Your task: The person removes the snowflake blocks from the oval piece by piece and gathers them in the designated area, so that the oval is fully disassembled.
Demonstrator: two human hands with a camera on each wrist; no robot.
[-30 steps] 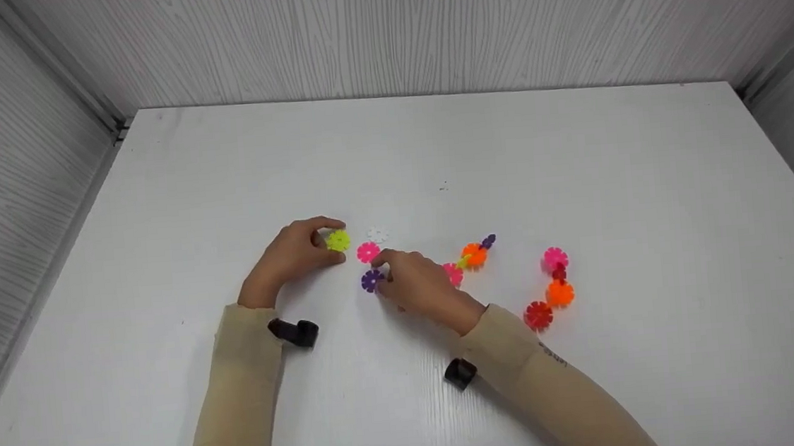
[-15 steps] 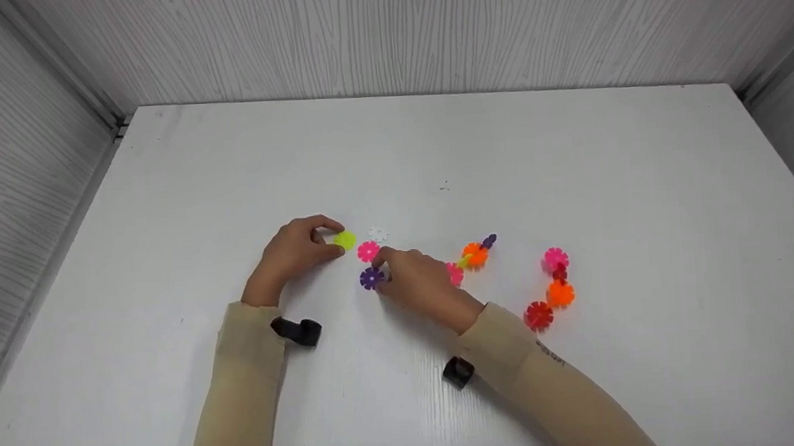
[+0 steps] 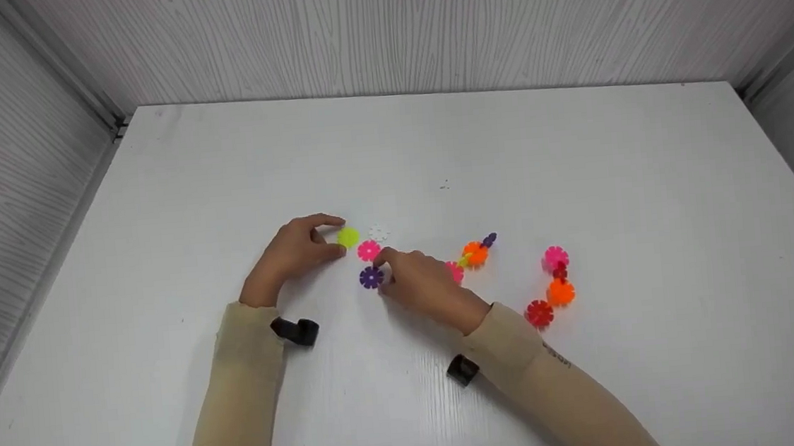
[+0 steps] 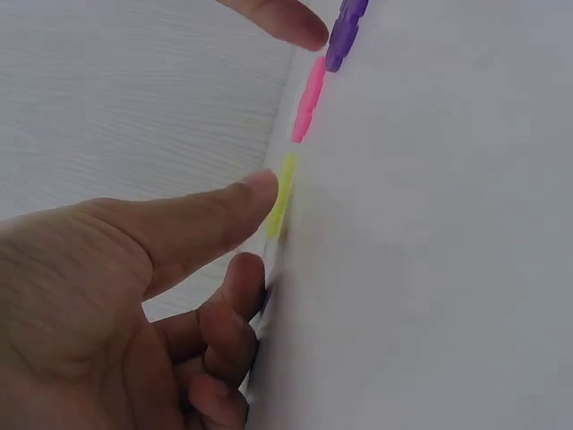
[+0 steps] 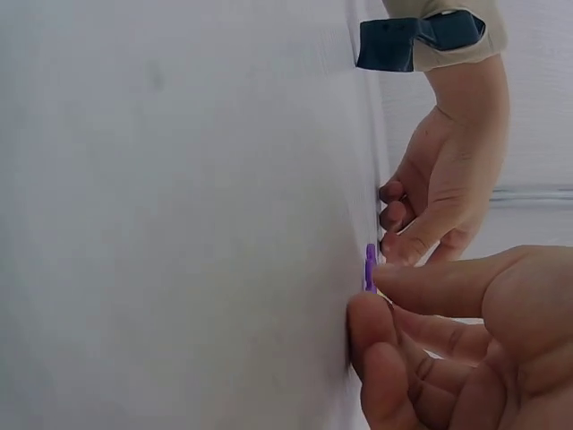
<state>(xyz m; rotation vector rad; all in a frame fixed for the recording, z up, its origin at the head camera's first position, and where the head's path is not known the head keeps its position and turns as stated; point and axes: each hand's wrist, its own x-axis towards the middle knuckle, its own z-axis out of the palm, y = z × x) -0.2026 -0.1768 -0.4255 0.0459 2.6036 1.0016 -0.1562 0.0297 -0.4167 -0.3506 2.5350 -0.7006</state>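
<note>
Low over the table, my left hand [image 3: 300,246] holds a yellow notched plastic disc [image 3: 348,237] by its near side, between thumb and index finger. In the left wrist view the thumb tip touches the yellow disc [image 4: 283,193], which lies flat. My right hand [image 3: 421,283] has its thumb and index finger at the right edge of a purple notched disc [image 3: 371,277], and in the right wrist view its thumb meets the purple disc [image 5: 370,267]. A pink disc [image 3: 369,251] lies between these two. Just behind the pink one is a white disc [image 3: 379,233].
Right of my right hand lies a joined chain with an orange disc [image 3: 475,254] and a purple end piece [image 3: 489,240]; the hand partly covers its pink end. Farther right sits another chain with a pink disc [image 3: 555,259], an orange disc [image 3: 561,292] and a red disc [image 3: 539,313].
The yellow disc has slid a little to the right, closer to the pink disc, and sits farther out between my left fingertips. The purple disc has shifted very slightly away from me.
</note>
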